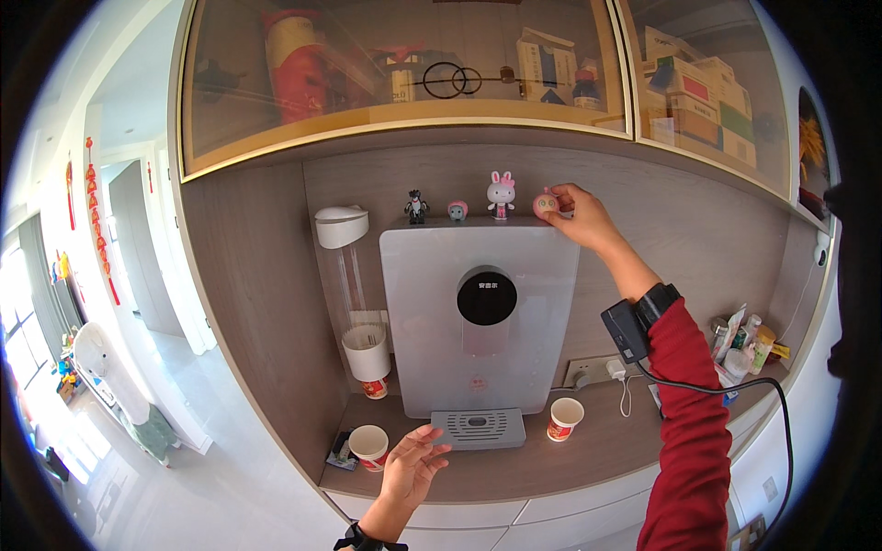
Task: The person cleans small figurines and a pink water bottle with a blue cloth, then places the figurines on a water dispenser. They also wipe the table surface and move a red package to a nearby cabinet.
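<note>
On top of the grey water dispenser, at its right end, my right hand has its fingers closed round a small round pink figurine. Left of it along the same top edge stand a white and pink rabbit figurine, a small teal figurine with a pink top and a dark figurine. My left hand hovers by the drip tray, fingers apart and bent, holding nothing. A paper cup stands just left of it.
Another paper cup stands right of the drip tray. A cup holder hangs on the left. A socket with a plug and several small bottles are on the right. The glass-door cabinet overhangs the figurines. A black cable trails from my right wrist.
</note>
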A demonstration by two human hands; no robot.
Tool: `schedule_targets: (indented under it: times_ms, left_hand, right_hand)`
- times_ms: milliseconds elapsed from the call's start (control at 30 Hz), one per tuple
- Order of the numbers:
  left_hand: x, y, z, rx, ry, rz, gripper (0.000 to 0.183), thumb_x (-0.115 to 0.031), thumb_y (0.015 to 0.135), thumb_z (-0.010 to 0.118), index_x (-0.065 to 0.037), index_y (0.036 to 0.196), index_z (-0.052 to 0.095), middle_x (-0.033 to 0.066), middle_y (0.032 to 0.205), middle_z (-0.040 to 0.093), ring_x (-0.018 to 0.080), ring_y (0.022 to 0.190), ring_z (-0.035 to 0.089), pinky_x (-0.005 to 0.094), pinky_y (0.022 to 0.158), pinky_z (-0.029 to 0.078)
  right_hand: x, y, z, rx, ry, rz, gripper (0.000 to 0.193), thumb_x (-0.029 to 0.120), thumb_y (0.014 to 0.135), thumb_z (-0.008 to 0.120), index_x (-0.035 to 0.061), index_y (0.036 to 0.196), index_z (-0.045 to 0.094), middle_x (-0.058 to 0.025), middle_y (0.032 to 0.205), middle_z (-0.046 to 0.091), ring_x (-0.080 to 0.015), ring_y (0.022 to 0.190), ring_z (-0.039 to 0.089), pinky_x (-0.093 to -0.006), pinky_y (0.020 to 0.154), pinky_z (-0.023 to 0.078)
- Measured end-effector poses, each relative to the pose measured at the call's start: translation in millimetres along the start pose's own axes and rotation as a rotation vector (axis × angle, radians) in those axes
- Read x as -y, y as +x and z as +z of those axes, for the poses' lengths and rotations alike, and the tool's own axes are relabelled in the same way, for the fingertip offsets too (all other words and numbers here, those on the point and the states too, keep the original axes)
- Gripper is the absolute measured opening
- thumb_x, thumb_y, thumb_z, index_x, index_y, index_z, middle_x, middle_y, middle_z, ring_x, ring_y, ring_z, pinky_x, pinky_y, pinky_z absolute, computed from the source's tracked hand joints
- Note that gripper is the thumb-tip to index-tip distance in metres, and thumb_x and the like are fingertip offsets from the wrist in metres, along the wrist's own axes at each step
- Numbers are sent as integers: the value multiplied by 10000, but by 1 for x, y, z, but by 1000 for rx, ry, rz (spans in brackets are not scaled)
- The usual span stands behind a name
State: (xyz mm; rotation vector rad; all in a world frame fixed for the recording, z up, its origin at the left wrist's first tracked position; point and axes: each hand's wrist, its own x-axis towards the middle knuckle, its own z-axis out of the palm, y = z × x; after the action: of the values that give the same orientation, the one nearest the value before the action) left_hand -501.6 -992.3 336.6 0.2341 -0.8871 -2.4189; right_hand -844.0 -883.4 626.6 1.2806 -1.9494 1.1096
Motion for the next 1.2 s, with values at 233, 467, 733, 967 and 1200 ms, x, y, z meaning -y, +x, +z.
schedule_targets:
  times_ms: [233,467,733,967,1200]
  left_hand:
    - [1,-1,1,-13,18,-6,267,17,889,491,-27,1147,544,111,1147,588,261,942,626,333,727,536]
    - [6,-1,3,-16,46,-27,254,15,894,486,-37,1134,548,106,1140,590,257,941,623,328,727,531]
    - [26,7,19,14,73,-87,247,-2,898,494,-44,1134,556,106,1141,595,262,948,620,346,755,513]
    - [34,4,18,-42,56,-97,246,-2,894,498,-41,1130,558,110,1143,598,267,964,617,352,759,511]
    - [33,-1,6,-30,27,-54,249,1,894,495,-45,1132,552,112,1147,599,272,967,617,358,768,521]
  right_hand:
    - [-1,-2,-3,-10,-48,21,579,345,731,745,18,1177,574,-141,1035,671,-264,970,645,-341,847,497]
    - [-10,-8,-15,-20,-18,-16,646,377,717,765,-11,1190,557,-169,1078,657,-282,995,640,-350,858,497]
    - [1,-15,-15,-85,7,26,694,419,684,782,4,1192,554,-149,1060,655,-268,1007,626,-359,864,490]
    - [5,3,6,-43,153,-48,517,426,685,762,51,1021,646,-108,929,684,-218,854,656,-323,742,505]
    - [-9,16,6,-21,241,99,429,406,782,680,19,965,690,-120,829,701,-204,762,675,-294,717,510]
